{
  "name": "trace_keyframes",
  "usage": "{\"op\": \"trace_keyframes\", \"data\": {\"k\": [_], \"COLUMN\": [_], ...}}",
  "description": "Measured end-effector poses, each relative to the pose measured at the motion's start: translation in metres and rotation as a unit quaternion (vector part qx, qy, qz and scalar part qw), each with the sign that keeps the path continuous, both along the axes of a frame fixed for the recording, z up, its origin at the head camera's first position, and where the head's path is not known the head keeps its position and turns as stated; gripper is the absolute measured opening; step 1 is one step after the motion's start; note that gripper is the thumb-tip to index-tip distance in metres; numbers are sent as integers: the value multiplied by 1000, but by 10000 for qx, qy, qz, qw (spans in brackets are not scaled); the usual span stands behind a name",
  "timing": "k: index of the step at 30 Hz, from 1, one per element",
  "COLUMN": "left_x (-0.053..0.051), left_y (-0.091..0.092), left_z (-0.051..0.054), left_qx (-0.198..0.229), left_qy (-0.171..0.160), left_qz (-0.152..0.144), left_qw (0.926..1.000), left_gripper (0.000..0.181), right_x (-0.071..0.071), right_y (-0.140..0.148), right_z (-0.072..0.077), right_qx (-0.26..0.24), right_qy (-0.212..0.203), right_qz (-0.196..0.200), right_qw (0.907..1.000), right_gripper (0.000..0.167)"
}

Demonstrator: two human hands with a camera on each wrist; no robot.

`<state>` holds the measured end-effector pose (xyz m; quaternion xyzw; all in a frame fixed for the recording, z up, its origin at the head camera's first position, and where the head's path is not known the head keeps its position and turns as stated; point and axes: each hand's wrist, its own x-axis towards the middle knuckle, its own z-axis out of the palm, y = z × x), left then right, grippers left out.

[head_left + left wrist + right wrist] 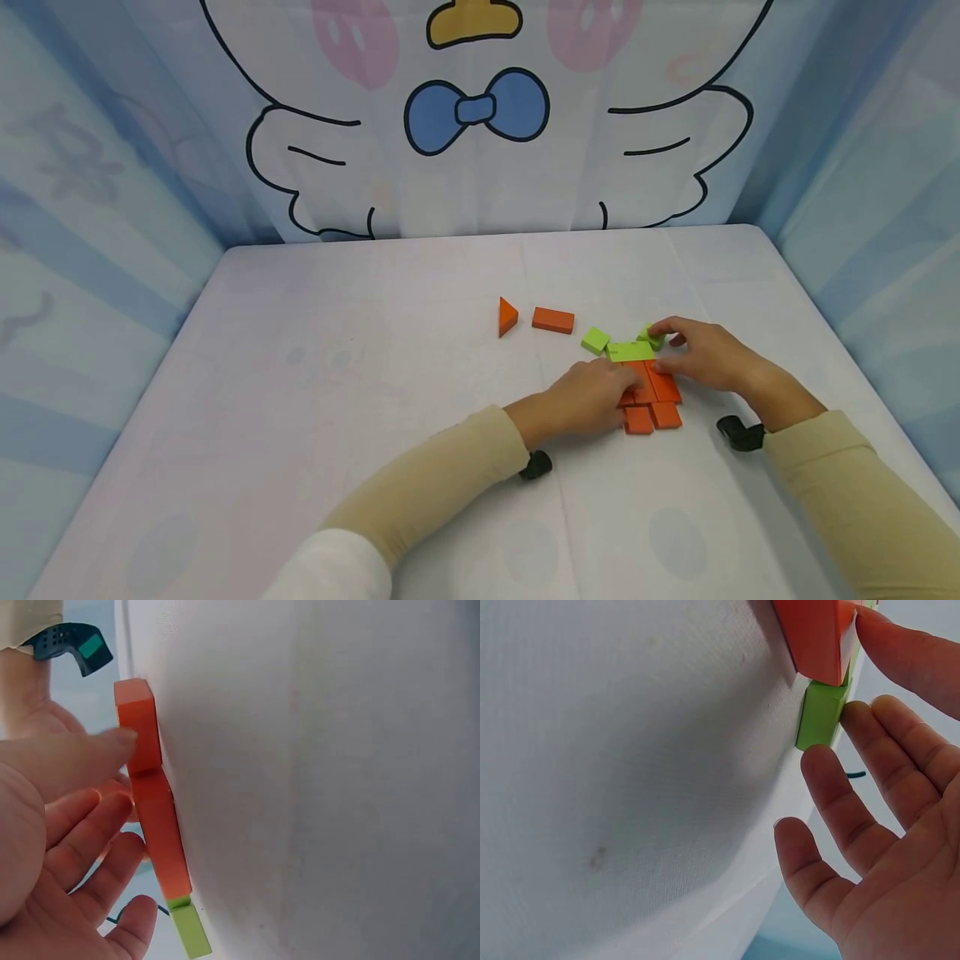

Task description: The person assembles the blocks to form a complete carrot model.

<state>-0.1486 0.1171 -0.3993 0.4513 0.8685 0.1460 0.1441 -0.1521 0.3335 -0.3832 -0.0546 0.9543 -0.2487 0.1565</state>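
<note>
Flat orange blocks point(665, 386) lie packed together on the table, with smaller orange blocks point(637, 420) along their near side. A long green block point(630, 352) adjoins their far edge. My left hand point(588, 396) rests at the left of this group and covers part of it; its thumb touches an orange block point(141, 731) in the left wrist view. On the other side, my right hand point(705, 354) touches a small green block point(822, 712) with its fingertips, while its thumb lies at an orange block point(814, 637). Another small green block point(596, 340) sits left of the long one.
An orange triangular block point(507, 317) and a separate orange rectangular block point(553, 320) lie farther back and left on the white table point(337, 375). Curtains point(472, 183) stand behind and at both sides. Dark wrist-worn devices point(741, 433) show near both sleeves.
</note>
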Motion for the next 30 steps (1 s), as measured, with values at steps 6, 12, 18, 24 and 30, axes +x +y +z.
{"op": "trace_keyframes", "data": {"k": [6, 12, 18, 24, 30], "left_x": [4, 7, 9, 10, 10], "left_y": [1, 4, 7, 8, 10], "left_z": [2, 1, 2, 2, 1], "left_qx": [-234, -391, -402, -436, -459], "left_qy": [-117, -28, 110, 177, 177], "left_qz": [-55, 13, 92, 155, 193], "left_qw": [9996, 9992, 9991, 9988, 9986], "left_gripper": [48, 52, 52, 53, 53], "right_x": [0, 0, -1, -1, -1], "right_y": [0, 1, 2, 3, 3], "right_z": [-1, 0, -1, -2, -2], "right_qx": [-15, -3, 25, 8, -6], "right_qy": [1, 41, 70, 68, 89], "right_qz": [24, 77, 82, 80, 92], "right_qw": [10000, 10000, 9999, 9999, 9999], "right_gripper": [55, 55, 55, 55, 55]}}
